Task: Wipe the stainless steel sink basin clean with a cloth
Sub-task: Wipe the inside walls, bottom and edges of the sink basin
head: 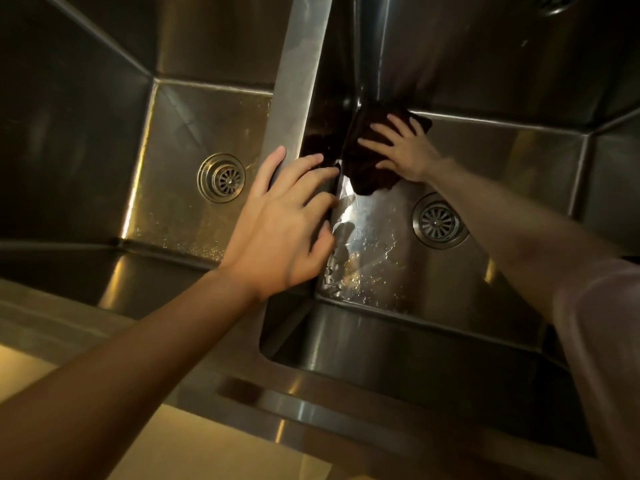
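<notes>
Cloth [369, 157] pressed flat in the far left corner of the right sink basin [502, 161].
Spread fingers [382, 128] of the right hand [403, 150] press the dark cloth against the basin floor, beside the drain strainer [438, 221]; water beads on the steel nearby. The left hand [282, 223] rests on the divider [298, 81] between basins, fingers straight and loosely spread. The left basin [166, 168] has its own drain [221, 177].
</notes>
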Demonstrator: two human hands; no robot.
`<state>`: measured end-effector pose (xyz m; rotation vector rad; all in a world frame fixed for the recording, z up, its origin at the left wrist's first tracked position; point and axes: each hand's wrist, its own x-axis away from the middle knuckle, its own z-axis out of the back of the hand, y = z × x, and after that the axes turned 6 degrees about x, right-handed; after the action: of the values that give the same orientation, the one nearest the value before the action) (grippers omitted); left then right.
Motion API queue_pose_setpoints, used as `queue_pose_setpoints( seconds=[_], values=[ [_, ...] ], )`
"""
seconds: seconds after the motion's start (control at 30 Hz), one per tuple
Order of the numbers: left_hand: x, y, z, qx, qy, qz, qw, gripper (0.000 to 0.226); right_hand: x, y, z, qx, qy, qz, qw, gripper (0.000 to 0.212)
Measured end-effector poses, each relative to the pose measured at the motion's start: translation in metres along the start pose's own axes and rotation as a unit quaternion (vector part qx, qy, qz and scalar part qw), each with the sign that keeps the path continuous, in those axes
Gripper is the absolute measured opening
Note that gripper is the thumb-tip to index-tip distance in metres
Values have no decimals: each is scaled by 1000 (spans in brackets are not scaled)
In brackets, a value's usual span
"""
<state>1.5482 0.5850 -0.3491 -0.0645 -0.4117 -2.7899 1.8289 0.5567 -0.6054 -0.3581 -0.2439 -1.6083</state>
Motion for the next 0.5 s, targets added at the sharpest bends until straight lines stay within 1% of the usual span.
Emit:
queue_pose_setpoints(
  seconds=[0.1, 0.2, 0.27, 0.4, 0.5],
  values=[
    [-1, -1, 0, 0, 5, -4, 1000, 31, 40, -27, -24, -19, 47, -85, 995, 55],
    [-1, -1, 0, 0, 10, -6, 1000, 31, 66, -53, -44, -17, 44, -116, 992, 56],
    [-1, -1, -1, 1, 9, -8, 1000, 30, 66, -51, -45, -8, 33, -90, 995, 56],
    [0, -1, -2, 1, 3, -13, 1000, 29, 39, -18, -28, 18, 19, 11, 1000, 57],
    [-1, -1, -1, -8, -7, -1, 1000, 28, 6, -3, -7, 20, 5, 24, 999, 58]
  ],
)
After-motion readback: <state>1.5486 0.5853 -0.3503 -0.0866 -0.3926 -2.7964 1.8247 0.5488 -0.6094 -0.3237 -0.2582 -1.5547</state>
